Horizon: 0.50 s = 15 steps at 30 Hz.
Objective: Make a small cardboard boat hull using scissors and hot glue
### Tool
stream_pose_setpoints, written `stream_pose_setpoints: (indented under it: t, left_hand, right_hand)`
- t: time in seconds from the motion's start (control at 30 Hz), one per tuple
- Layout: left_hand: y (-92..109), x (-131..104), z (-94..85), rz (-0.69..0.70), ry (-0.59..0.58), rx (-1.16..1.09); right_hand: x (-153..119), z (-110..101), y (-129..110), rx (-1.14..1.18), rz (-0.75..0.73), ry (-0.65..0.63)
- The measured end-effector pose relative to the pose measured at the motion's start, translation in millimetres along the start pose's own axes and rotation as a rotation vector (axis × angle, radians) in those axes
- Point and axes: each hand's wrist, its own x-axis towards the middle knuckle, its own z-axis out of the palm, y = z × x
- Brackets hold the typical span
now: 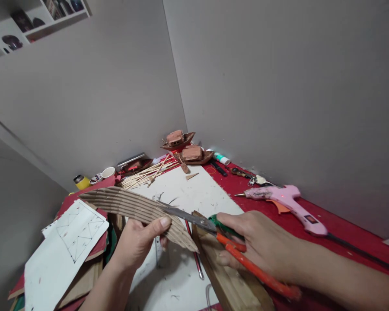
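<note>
My left hand (pixel 139 242) pinches a long, leaf-shaped piece of corrugated cardboard (pixel 129 205) between thumb and fingers, its ridges running lengthwise. In my right hand (pixel 259 237) is a pair of scissors (pixel 194 219) with one green and one orange handle. The blades point left and lie against the cardboard's upper edge; whether they are cutting in cannot be seen. Below them a wooden board (pixel 223 276) stretches toward me. A red pen (pixel 198 264) rests beside the board, on a white sheet (pixel 181 185), under the cardboard's pointed end.
A pink glue gun (pixel 282 198) with a black cord lies on the red table at right. Model boats (pixel 192 154) and thin sticks (pixel 145 175) sit at the back corner. At left, drawn paper (pixel 74 237) tops a stack; behind are a paper cup (pixel 108 172) and yellow jar (pixel 81 182).
</note>
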Motion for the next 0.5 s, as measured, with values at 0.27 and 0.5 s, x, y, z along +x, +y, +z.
stream_pose_setpoints:
  t: [0.27,0.5]
  left_hand:
    - [-1,0,5.1,-0.023,0.01,-0.044]
    - [-5,2,12.5,-0.067,-0.006,-0.17]
  right_hand:
    - [1,8,4,0.191,0.045,-0.003]
    - [2,3,4,0.504,0.108,0.192]
